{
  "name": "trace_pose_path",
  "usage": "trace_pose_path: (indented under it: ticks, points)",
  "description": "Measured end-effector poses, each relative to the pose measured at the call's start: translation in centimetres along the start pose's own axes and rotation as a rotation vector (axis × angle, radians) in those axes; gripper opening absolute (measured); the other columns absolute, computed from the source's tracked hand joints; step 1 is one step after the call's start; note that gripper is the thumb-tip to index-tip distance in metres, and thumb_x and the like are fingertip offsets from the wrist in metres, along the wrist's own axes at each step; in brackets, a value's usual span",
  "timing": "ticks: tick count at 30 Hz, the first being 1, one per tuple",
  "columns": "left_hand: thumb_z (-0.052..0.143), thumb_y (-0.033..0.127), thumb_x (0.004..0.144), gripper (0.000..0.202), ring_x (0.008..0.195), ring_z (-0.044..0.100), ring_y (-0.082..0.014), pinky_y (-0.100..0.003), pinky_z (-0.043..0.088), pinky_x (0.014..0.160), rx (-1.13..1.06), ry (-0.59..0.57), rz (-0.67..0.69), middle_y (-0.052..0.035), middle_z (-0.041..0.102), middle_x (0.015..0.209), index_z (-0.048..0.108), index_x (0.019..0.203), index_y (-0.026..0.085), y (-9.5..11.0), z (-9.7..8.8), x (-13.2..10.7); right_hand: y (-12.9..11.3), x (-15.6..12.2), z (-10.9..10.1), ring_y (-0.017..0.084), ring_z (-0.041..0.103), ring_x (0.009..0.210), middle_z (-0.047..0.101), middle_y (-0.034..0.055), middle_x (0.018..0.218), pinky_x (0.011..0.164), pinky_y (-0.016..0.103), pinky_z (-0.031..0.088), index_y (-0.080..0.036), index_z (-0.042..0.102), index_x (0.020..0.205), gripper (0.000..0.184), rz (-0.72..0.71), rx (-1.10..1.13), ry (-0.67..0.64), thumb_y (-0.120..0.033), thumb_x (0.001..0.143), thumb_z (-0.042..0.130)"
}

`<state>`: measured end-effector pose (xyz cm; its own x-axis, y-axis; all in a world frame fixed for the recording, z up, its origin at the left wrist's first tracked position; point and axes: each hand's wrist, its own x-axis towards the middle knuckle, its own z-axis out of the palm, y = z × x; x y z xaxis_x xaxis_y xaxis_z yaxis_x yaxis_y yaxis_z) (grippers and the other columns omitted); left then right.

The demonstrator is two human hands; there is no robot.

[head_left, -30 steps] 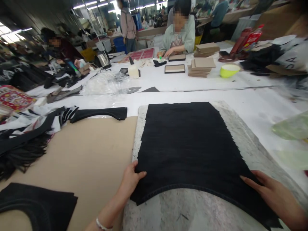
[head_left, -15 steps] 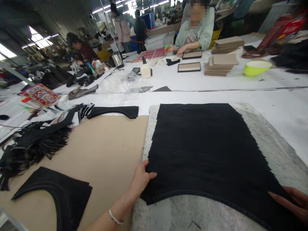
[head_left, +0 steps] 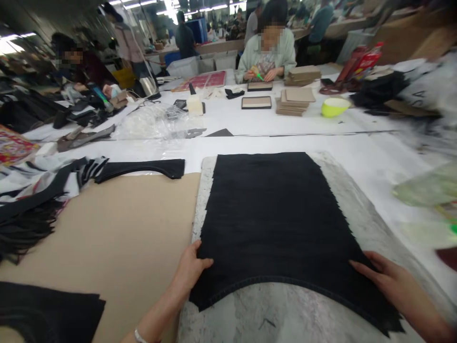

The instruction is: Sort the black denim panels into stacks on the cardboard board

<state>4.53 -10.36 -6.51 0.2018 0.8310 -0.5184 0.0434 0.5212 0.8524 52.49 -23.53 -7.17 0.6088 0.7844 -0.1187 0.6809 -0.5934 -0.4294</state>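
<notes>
A large black fabric panel (head_left: 274,219) with a curved near edge lies flat on a grey-white felt pad (head_left: 357,214). My left hand (head_left: 189,271) rests at the panel's near left corner, thumb on top of the cloth and fingers tucked at its edge. On the near right corner my right hand (head_left: 392,283) lies flat with fingers stretched out over the fabric.
A brown cardboard sheet (head_left: 117,233) lies left of the pad, with black cut pieces (head_left: 143,167) and a stack of black panels (head_left: 46,314) around it. Further off are stacked boards (head_left: 296,101), a green bowl (head_left: 333,106), crumpled plastic (head_left: 157,121), and seated people working across the table.
The view swung left and then back to the right; my right hand is fully in view again on the right corner. Both hands stay on the panel's near corners.
</notes>
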Motion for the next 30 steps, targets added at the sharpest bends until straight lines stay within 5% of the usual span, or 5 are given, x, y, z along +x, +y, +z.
trace_pose_path:
  ticks: [5, 12, 18, 23, 30]
  points:
    - [0.077, 0.021, 0.048, 0.042, 0.093, 0.065, -0.0305, -0.036, 0.051, 0.083, 0.334, 0.163, 0.088, -0.0063, 0.071, 0.089, 0.06, 0.087, 0.019, -0.3, -0.1, 0.3, -4.2, -1.9, -1.3, 0.03, 0.063, 0.091, 0.069, 0.0071, 0.089, 0.079, 0.04, 0.045, -0.024, 0.059, 0.086, 0.033, 0.021, 0.041, -0.053, -0.051, 0.068, 0.054]
    - [0.052, 0.049, 0.08, 0.055, 0.082, 0.066, -0.0307, -0.042, 0.051, 0.071, 0.974, 0.302, 0.139, -0.0093, 0.063, 0.096, 0.04, 0.125, 0.019, -0.7, 0.8, -1.0, -4.2, -2.5, -1.0, 0.024, 0.061, 0.091, 0.067, 0.0072, 0.097, 0.077, 0.033, 0.042, -0.021, 0.056, 0.093, 0.021, 0.031, -0.015, -0.012, -0.031, 0.075, 0.054]
    - [0.036, 0.049, 0.088, 0.052, 0.096, 0.058, -0.031, -0.044, 0.052, 0.078, 1.254, 0.409, 0.681, -0.0137, 0.051, 0.109, 0.043, 0.128, 0.016, -1.5, 1.1, -1.6, -4.3, -2.8, -0.8, 0.024, 0.061, 0.09, 0.067, 0.007, 0.097, 0.075, 0.032, 0.04, -0.021, 0.057, 0.1, 0.022, 0.047, -0.06, 0.013, -0.027, 0.08, 0.055]
    - [0.039, 0.027, 0.092, 0.03, 0.094, 0.06, -0.0208, -0.034, 0.053, 0.082, 1.261, 0.203, 1.078, -0.0066, 0.058, 0.105, 0.053, 0.118, 0.023, -3.7, 0.3, -0.1, -4.6, -2.9, -0.9, 0.025, 0.061, 0.09, 0.067, 0.0073, 0.097, 0.071, 0.031, 0.039, -0.021, 0.056, 0.102, 0.022, 0.048, -0.095, 0.027, -0.028, 0.081, 0.055]
    - [0.038, 0.021, 0.093, 0.031, 0.09, 0.065, -0.0141, -0.021, 0.055, 0.073, 1.286, 0.087, 1.207, -0.0035, 0.062, 0.102, 0.059, 0.116, 0.025, -4.4, -0.3, -0.3, -4.6, -2.8, -0.8, 0.025, 0.061, 0.088, 0.068, 0.0069, 0.097, 0.067, 0.031, 0.038, -0.022, 0.056, 0.102, 0.02, 0.061, -0.132, 0.041, -0.03, 0.084, 0.054]
